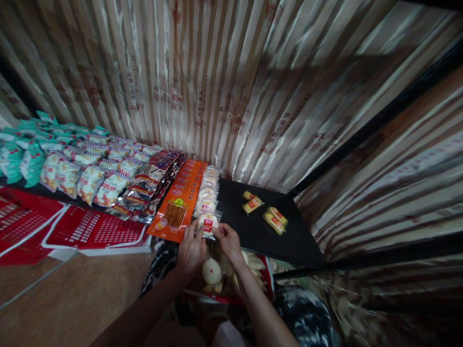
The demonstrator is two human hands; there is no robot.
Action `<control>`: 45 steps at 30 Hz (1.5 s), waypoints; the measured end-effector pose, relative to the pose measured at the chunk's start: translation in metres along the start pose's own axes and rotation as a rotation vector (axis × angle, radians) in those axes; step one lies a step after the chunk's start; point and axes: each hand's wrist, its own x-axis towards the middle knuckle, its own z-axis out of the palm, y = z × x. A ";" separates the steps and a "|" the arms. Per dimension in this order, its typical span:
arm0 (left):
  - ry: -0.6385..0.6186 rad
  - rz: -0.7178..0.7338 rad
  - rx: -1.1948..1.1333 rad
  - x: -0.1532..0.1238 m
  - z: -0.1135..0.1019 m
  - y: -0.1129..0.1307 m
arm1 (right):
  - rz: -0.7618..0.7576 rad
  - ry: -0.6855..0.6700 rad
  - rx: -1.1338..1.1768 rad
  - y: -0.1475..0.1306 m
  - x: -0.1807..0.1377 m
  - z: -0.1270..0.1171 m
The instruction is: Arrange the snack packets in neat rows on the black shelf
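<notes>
Between my two hands is a round white cake (208,224) in a clear wrapper with a red label, at the front end of a row of similar wrapped cakes (210,188). My left hand (191,248) grips its left edge, fingers pointing forward. My right hand (228,241) pinches the right edge of the wrapper. Left of the row lies a long orange snack packet (181,197), close to my left fingers. Below my wrists, a red basket (269,279) holds more wrapped round cakes (211,271), partly hidden by my forearms.
Several small yellow packets (275,220) lie on the black shelf (235,193) to the right. Brown-silver packets (155,173), white snack bags (90,183) and teal bags (32,164) fill its left side. Red baskets (97,226) stand below. A black post (361,130) slants at right.
</notes>
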 end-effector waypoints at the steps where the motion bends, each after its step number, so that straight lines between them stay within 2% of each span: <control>1: -0.023 0.006 0.021 0.002 0.001 0.000 | -0.009 0.011 -0.040 0.000 0.003 0.001; 7: -0.121 -0.002 0.115 0.010 0.012 -0.004 | -0.023 0.054 -0.218 -0.007 0.012 0.007; 16: -0.150 0.000 0.143 0.013 0.021 -0.006 | -0.008 0.016 -0.445 -0.020 0.017 0.009; 22: -0.142 -0.011 0.190 0.019 0.021 -0.005 | -0.028 0.031 -0.461 -0.030 0.019 0.012; 34: -0.134 -0.053 0.144 0.033 0.023 0.001 | -0.032 0.058 -0.504 -0.028 0.028 0.015; 37: -0.121 -0.065 0.128 0.034 0.023 0.001 | -0.035 0.060 -0.480 -0.024 0.029 0.016; 40: -0.075 -0.039 0.122 0.030 0.023 0.000 | -0.051 0.105 -0.352 -0.016 0.024 0.017; 43: -0.046 0.019 0.076 0.016 0.022 0.000 | -0.106 0.170 -0.161 -0.003 0.008 0.016; 45: -0.098 0.071 0.015 0.001 0.022 -0.001 | -0.147 0.179 -0.093 0.006 -0.008 0.013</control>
